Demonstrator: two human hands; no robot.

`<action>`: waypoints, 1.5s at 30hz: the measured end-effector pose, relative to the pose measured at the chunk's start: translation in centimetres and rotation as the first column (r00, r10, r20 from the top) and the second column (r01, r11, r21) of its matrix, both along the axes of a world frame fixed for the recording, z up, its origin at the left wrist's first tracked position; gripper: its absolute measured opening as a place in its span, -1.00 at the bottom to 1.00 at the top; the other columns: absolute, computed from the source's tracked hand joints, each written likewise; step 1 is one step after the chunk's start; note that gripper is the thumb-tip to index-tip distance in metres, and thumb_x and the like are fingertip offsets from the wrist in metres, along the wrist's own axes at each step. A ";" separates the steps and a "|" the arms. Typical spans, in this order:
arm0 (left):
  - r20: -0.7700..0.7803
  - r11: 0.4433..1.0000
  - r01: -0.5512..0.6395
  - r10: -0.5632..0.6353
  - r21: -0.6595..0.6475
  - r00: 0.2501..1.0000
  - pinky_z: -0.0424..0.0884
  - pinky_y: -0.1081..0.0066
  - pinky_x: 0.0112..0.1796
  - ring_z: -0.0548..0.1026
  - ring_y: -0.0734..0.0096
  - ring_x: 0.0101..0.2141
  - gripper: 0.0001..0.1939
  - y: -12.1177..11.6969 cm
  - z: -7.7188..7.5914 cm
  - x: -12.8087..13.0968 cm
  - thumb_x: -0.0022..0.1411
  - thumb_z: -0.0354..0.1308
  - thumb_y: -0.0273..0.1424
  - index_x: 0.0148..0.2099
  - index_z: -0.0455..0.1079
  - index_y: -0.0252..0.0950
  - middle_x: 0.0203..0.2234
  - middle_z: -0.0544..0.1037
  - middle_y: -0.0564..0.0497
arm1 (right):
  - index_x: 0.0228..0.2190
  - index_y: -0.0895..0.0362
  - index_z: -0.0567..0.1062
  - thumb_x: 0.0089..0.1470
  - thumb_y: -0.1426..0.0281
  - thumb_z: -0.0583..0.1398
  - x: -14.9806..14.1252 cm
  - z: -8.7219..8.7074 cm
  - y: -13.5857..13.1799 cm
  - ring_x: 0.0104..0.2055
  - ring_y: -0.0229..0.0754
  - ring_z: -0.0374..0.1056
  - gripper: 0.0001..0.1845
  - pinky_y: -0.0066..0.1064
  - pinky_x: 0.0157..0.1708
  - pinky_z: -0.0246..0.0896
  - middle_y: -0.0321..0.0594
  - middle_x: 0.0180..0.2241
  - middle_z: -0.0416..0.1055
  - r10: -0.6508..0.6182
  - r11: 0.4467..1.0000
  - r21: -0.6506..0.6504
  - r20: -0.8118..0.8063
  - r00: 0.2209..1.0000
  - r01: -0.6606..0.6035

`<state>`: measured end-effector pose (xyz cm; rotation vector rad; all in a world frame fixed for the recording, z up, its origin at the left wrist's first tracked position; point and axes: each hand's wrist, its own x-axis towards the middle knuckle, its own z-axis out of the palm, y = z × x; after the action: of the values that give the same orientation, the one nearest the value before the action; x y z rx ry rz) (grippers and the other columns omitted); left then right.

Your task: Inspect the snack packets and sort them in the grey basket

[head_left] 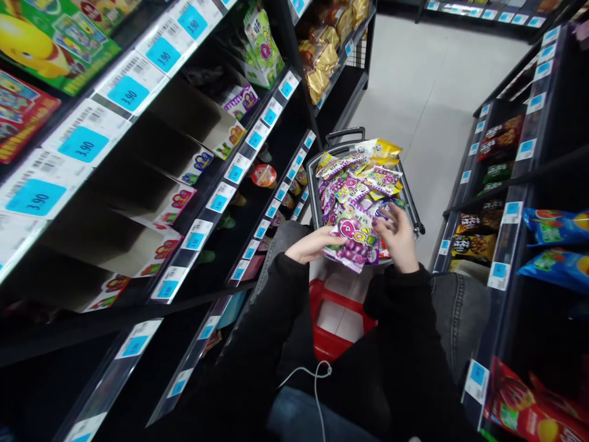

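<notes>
A grey shopping basket [314,184] on the aisle floor is heaped with bright candy bags. My left hand [313,243] grips the left edge of a purple grape candy bag [353,240] at the front of the heap. My right hand [398,236] rests on the bags at the basket's right side, with its fingers curled round the same bundle of bags. Both arms wear black sleeves. A white cable [315,383] hangs over my lap.
A red stool or basket [338,322] stands between my knees. Black shelves with blue price tags [83,144] and open cardboard display boxes [151,190] line the left. Shelves of snack bags [554,227] line the right. The pale tiled aisle floor [427,86] runs ahead.
</notes>
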<state>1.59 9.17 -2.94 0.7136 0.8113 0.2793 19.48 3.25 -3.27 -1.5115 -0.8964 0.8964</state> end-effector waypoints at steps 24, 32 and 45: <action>-0.059 0.969 -0.246 0.244 -0.017 0.968 0.41 0.35 -0.26 0.51 0.38 -0.42 -0.56 -1.9 -6.1 2.8 -0.21 0.38 -0.24 -0.29 0.45 -0.43 -0.47 0.55 -0.06 | -0.28 0.16 0.42 -0.26 0.21 0.29 4.8 -2.2 -1.2 -0.28 -0.10 0.42 -0.54 -0.25 -0.26 0.32 -0.16 -0.32 0.49 0.384 0.824 -0.414 -0.092 0.919 -0.386; -0.209 0.861 -0.135 0.267 0.491 0.941 0.33 0.38 -0.26 0.44 0.37 -0.37 -0.67 1.8 -4.9 2.7 0.05 0.16 -0.17 -0.33 0.41 -0.38 -0.46 0.51 0.02 | -0.24 0.17 0.45 -0.22 0.15 0.26 2.6 -1.7 -0.6 -0.24 -0.03 0.42 -0.51 -0.19 -0.26 0.37 -0.12 -0.27 0.49 0.283 0.898 -0.331 -0.067 0.957 -0.288; -0.875 0.107 0.891 0.272 0.441 0.401 0.21 0.26 -0.10 0.41 0.15 -0.17 -0.66 19.2 -7.1 9.1 0.27 -0.12 -0.32 -0.04 0.31 -0.41 -0.22 0.48 -0.24 | -0.24 0.12 0.46 -0.03 0.20 0.11 1.8 -3.0 0.0 -0.21 -0.08 0.43 -0.65 -0.19 -0.15 0.31 -0.12 -0.26 0.51 0.254 0.918 -0.325 0.046 0.966 -0.226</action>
<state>10.71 28.34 -10.04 2.5528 1.3104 -0.2313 21.27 3.26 -6.30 -1.7512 -1.0554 1.2069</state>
